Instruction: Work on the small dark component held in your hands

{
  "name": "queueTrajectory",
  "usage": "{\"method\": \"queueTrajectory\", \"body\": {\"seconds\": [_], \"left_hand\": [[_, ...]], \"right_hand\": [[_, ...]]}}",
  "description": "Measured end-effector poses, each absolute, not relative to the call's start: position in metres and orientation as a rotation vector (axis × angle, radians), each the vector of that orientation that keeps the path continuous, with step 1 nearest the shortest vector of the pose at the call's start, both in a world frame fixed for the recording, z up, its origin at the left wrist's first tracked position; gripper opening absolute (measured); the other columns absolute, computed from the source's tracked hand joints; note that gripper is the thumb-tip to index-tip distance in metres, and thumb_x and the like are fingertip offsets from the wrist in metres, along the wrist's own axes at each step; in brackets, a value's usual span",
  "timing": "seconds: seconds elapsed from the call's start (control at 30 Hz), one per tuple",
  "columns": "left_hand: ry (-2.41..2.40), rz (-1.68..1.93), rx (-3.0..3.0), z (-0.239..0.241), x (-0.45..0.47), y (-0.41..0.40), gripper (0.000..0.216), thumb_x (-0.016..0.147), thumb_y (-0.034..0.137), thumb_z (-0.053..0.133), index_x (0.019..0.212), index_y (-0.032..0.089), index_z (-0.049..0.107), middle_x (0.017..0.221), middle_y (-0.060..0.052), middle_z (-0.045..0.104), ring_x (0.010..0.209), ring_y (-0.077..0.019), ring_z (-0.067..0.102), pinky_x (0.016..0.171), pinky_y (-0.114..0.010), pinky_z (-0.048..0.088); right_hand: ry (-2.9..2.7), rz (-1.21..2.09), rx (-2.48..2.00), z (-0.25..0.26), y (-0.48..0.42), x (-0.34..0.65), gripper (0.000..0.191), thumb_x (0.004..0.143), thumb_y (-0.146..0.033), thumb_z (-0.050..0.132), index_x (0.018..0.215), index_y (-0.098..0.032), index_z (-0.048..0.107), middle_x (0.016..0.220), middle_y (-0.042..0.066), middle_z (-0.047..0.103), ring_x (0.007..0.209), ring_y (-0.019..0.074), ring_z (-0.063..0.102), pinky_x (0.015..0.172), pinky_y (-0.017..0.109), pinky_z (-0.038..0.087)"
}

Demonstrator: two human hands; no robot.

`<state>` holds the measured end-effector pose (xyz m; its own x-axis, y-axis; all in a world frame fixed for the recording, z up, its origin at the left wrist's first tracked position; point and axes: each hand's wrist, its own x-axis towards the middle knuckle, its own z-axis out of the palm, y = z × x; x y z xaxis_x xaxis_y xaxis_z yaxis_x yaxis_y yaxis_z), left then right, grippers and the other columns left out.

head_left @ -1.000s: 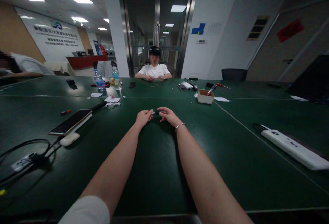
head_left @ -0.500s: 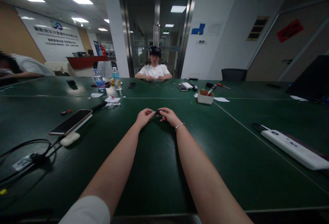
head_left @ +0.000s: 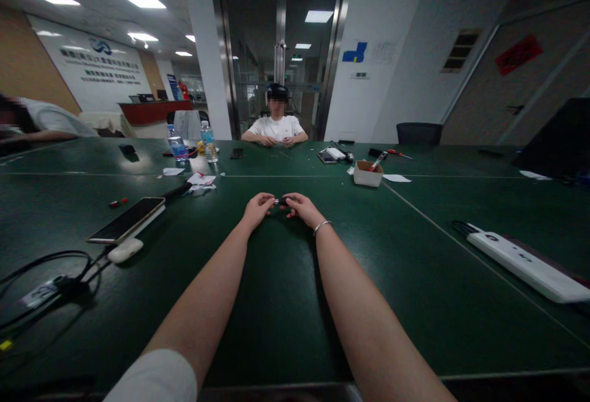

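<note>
Over the middle of the dark green table point(head_left: 281, 303), both hands meet at a small object with a black body point(head_left: 283, 201) and a silvery end point(head_left: 276, 201). My left hand point(head_left: 258, 210) is closed in a pinch at the silvery end. The fingers of my right hand point(head_left: 302, 208), with a silver bangle point(head_left: 322, 227) at the wrist, pinch the black body from the right. The object is too small and too far covered by fingertips to tell its kind.
To the left lie a phone point(head_left: 129, 220), a white rounded case point(head_left: 125, 251) and black cables point(head_left: 50, 253). A small box point(head_left: 367, 174) stands ahead to the right, a white power strip point(head_left: 525, 265) farther right. Bottles point(head_left: 209, 144) and a seated person point(head_left: 275, 126) are across the table.
My left hand has shifted very slightly left, and a little more of the silvery end shows between the hands. My right hand has hardly moved.
</note>
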<state>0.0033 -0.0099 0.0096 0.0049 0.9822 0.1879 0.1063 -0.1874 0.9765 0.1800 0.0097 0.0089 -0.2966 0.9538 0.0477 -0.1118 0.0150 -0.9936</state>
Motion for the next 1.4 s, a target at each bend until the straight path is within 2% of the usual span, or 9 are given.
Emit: {"method": "queueTrajectory", "body": {"seconds": [0.13, 0.27, 0.37, 0.47, 0.87, 1.0, 1.17, 1.3, 1.4], "left_hand": [[1.223, 1.289, 1.428, 0.010, 0.003, -0.010, 0.030, 0.071, 0.042, 0.067, 0.082, 0.015, 0.063, 0.074, -0.004, 0.065, 0.066, -0.0141, 0.060, 0.056, -0.024, 0.045], [1.208, 1.313, 1.413, 0.008, 0.002, -0.007, 0.033, 0.069, 0.042, 0.069, 0.086, 0.015, 0.064, 0.079, -0.005, 0.067, 0.070, -0.0151, 0.061, 0.057, -0.025, 0.045], [1.223, 1.252, 1.410, 0.004, 0.002, -0.004, 0.034, 0.072, 0.047, 0.065, 0.079, 0.014, 0.064, 0.072, -0.005, 0.066, 0.065, -0.0144, 0.061, 0.056, -0.025, 0.044], [1.184, 1.309, 1.422, 0.003, 0.002, -0.003, 0.033, 0.067, 0.043, 0.071, 0.084, 0.015, 0.064, 0.075, -0.005, 0.067, 0.068, -0.0146, 0.062, 0.059, -0.025, 0.046], [1.194, 1.291, 1.408, 0.003, 0.001, -0.002, 0.035, 0.070, 0.047, 0.067, 0.081, 0.014, 0.064, 0.069, -0.005, 0.065, 0.063, -0.0140, 0.060, 0.058, -0.026, 0.045], [1.170, 1.331, 1.435, 0.006, 0.003, -0.005, 0.033, 0.066, 0.042, 0.071, 0.085, 0.015, 0.064, 0.074, -0.004, 0.066, 0.068, -0.0140, 0.061, 0.060, -0.025, 0.045], [1.209, 1.271, 1.405, 0.006, 0.004, -0.006, 0.031, 0.070, 0.044, 0.067, 0.078, 0.014, 0.063, 0.068, -0.005, 0.065, 0.063, -0.0138, 0.059, 0.058, -0.026, 0.044], [1.176, 1.322, 1.418, 0.003, 0.002, -0.003, 0.032, 0.068, 0.041, 0.070, 0.087, 0.015, 0.064, 0.076, -0.005, 0.067, 0.069, -0.0148, 0.061, 0.061, -0.027, 0.046], [1.172, 1.294, 1.425, -0.001, 0.001, 0.000, 0.033, 0.071, 0.044, 0.067, 0.085, 0.015, 0.063, 0.072, -0.005, 0.066, 0.066, -0.0147, 0.061, 0.060, -0.027, 0.046]], "right_hand": [[-1.385, 1.456, -0.932, 0.007, 0.011, 0.181, 0.015, 0.086, -0.014, 0.057, 0.101, -0.014, 0.059, 0.070, 0.002, 0.070, 0.039, 0.0035, 0.049, 0.047, 0.017, 0.053], [-1.389, 1.451, -0.908, 0.004, 0.013, 0.182, 0.016, 0.085, -0.015, 0.059, 0.101, -0.016, 0.060, 0.073, 0.002, 0.070, 0.040, 0.0032, 0.048, 0.049, 0.019, 0.054], [-1.401, 1.444, -0.904, 0.003, 0.014, 0.182, 0.016, 0.085, -0.015, 0.060, 0.101, -0.016, 0.060, 0.074, 0.002, 0.070, 0.040, 0.0034, 0.048, 0.049, 0.019, 0.054], [-1.406, 1.433, -0.911, 0.002, 0.016, 0.182, 0.016, 0.085, -0.016, 0.060, 0.101, -0.016, 0.061, 0.073, 0.002, 0.070, 0.040, 0.0036, 0.047, 0.048, 0.020, 0.054], [-1.408, 1.435, -0.904, 0.003, 0.015, 0.182, 0.017, 0.085, -0.015, 0.059, 0.101, -0.016, 0.060, 0.074, 0.002, 0.070, 0.040, 0.0031, 0.048, 0.048, 0.019, 0.054], [-1.396, 1.444, -0.902, 0.003, 0.014, 0.181, 0.017, 0.084, -0.016, 0.060, 0.101, -0.016, 0.060, 0.074, 0.001, 0.070, 0.039, 0.0027, 0.047, 0.047, 0.019, 0.054], [-1.402, 1.439, -0.905, 0.005, 0.011, 0.181, 0.016, 0.085, -0.013, 0.057, 0.100, -0.016, 0.059, 0.075, 0.001, 0.070, 0.039, 0.0024, 0.047, 0.047, 0.018, 0.053], [-1.408, 1.433, -0.905, 0.006, 0.011, 0.181, 0.016, 0.085, -0.013, 0.057, 0.100, -0.016, 0.059, 0.075, 0.001, 0.070, 0.039, 0.0025, 0.047, 0.047, 0.018, 0.054], [-1.415, 1.432, -0.904, 0.006, 0.011, 0.182, 0.017, 0.085, -0.013, 0.058, 0.101, -0.016, 0.059, 0.077, 0.001, 0.070, 0.040, 0.0024, 0.048, 0.048, 0.019, 0.054]]}}
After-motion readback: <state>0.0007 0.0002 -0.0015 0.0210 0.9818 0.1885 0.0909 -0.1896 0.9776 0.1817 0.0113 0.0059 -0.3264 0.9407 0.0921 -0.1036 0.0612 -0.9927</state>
